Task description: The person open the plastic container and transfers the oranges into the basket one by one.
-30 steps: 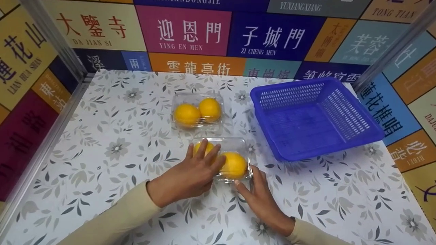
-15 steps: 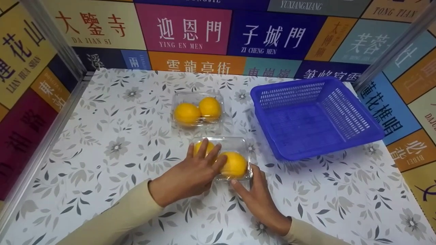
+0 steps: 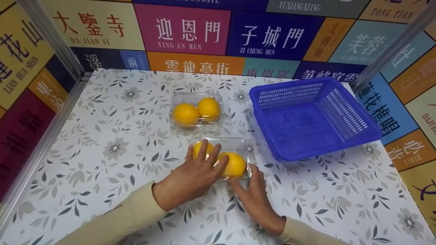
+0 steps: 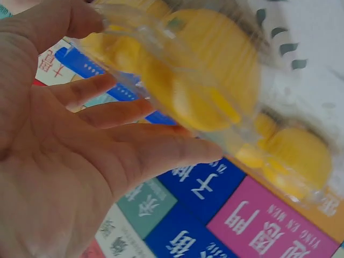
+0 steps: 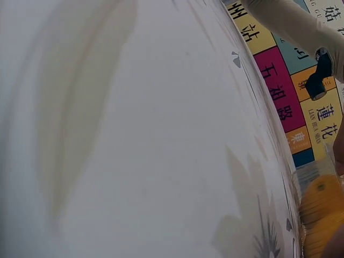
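Observation:
A clear plastic clamshell box [image 3: 235,145] with round yellow-orange fruits [image 3: 235,165] inside lies on the table in front of me. My left hand [image 3: 190,178] rests over its left part, fingers spread and fairly straight on the lid. In the left wrist view the same fingers [image 4: 161,148] lie along the plastic, close to a fruit [image 4: 209,70]. At the box's near right corner my right hand [image 3: 255,199] holds it, thumb on the front edge and fingers at the right end. The right wrist view catches only a sliver of the box and fruit [image 5: 321,201].
Behind the near box stands a second clear box [image 3: 184,98] with two similar fruits [image 3: 186,114]. A blue-purple plastic basket [image 3: 299,127] sits to the right. The tablecloth [image 3: 112,177] is white with grey leaves. Coloured panels with lettering [image 3: 185,32] rise along the back and sides.
The right thumb has slid slightly left along the box's front edge. The left forearm has shifted slightly right. Both boxes stay in place.

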Motion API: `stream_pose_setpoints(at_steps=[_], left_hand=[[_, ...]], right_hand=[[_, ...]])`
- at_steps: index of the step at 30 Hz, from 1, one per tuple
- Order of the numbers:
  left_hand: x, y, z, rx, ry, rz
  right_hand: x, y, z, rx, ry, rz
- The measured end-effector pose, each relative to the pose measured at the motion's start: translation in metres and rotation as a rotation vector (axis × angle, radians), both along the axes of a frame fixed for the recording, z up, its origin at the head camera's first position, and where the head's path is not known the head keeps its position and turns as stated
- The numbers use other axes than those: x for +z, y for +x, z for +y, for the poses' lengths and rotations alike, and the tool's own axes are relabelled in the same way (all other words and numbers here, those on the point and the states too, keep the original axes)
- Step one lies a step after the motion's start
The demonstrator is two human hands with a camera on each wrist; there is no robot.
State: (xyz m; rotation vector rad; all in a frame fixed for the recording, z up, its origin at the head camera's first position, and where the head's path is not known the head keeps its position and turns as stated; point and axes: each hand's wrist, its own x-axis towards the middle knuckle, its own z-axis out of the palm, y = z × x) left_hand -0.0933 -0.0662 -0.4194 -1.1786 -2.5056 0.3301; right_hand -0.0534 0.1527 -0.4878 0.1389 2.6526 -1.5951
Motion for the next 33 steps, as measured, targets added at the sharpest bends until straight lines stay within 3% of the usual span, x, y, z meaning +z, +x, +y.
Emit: stream_pose_setpoints(at_steps=[4,10,26,33], left_hand=[[0.0,0.002,0.005,0.019,-0.036,0.069],[0.002,0.003,0.008,0.031,-0.066,0.097],[0.007,-0.002,0.012,0.046,-0.062,-0.065],[0.009,-0.002,0.011,0.042,-0.069,-0.083]], right_hand=[[0.0,0.0,0.0,-0.01,-0.024,-0.008],[-0.002,0.001,-0.002,-0.016,-0.038,0.023],[-0.003,0.003,-0.002,-0.021,-0.028,0.025],[-0.003,0.003,-0.002,-0.019,-0.033,0.015]])
